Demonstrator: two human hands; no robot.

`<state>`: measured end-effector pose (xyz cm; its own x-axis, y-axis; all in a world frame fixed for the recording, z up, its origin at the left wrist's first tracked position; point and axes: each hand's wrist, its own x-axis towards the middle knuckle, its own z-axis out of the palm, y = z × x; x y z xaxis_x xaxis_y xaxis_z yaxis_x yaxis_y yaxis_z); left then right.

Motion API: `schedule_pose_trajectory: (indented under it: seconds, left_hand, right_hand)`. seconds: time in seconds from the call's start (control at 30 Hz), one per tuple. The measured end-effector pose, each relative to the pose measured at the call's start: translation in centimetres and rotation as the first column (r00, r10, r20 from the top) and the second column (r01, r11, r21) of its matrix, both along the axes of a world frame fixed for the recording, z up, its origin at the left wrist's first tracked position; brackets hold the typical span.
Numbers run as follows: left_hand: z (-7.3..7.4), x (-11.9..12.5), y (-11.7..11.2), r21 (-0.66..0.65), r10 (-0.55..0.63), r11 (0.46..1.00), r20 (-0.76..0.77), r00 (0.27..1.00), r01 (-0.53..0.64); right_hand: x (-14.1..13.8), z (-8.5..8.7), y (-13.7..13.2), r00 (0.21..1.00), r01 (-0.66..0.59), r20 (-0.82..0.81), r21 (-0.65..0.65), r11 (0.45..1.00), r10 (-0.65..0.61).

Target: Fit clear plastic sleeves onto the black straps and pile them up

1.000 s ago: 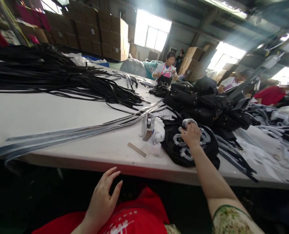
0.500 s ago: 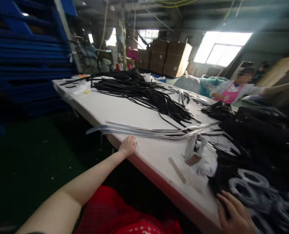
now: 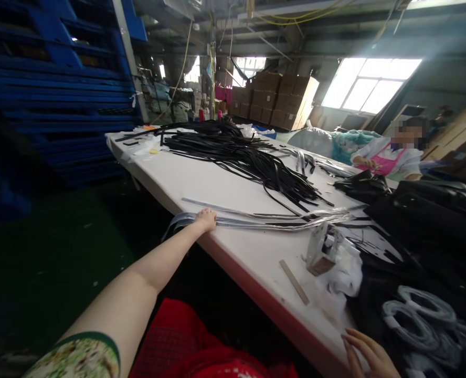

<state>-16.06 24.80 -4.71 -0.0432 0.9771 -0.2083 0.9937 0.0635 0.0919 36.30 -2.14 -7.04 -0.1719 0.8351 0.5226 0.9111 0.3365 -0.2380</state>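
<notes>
My left hand point(image 3: 207, 219), the nearer, sits on grey strips point(image 3: 233, 222) running rightward across the worktop point(image 3: 252, 252), whether clamped I can't tell, while my right hand point(image 3: 369, 358) has fingers apart.

The camera sits on the head and looks forward and down, slantwise along the table point(image 3: 252, 254), from its near side. The left arm point(image 3: 136, 281) lies close below at near left; the right hand point(image 3: 370, 355) is cropped at near right; the view reaches far boxes point(image 3: 274, 100).
</notes>
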Motion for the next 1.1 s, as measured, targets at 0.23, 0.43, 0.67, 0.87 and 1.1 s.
schedule_pose_trajectory:
  seconds: [0.23, 0.43, 0.67, 0.87, 1.1]
  left_hand:
    - [2.9, 0.3, -1.1, -0.027, 0.039, 0.999, -0.038, 0.999, -0.04]
    - [7.6, 3.4, -4.7, 0.101, -0.06, 0.993, 0.014, 0.998, 0.058]
    - [7.5, 12.9, -18.4, -0.328, 0.031, 0.801, 0.858, 0.513, 0.501]
    - [5.1, 9.3, -22.7, -0.491, 0.615, 0.529, 0.784, 0.086, 0.692]
    - [3.0, 3.1, -26.1, -0.587, 0.676, 0.358, 0.699, 0.232, 0.726]
  right_hand:
    - [-8.5, 2.6, 1.6, 0.98, -0.085, -0.196, -0.241, 0.967, 0.037]
    - [-11.4, 3.9, 1.9, 0.879, -0.236, -0.478, -0.438, 0.867, -0.002]
    - [-19.8, 6.1, 6.2, 0.097, -0.766, -0.879, -0.365, 0.528, -0.467]
    - [-20.3, 6.4, 10.0, -0.103, -0.53, -0.908, -0.296, 0.795, -0.407]
    - [-17.6, 6.3, 12.1, -0.137, -0.381, -0.926, -0.279, 0.882, -0.352]
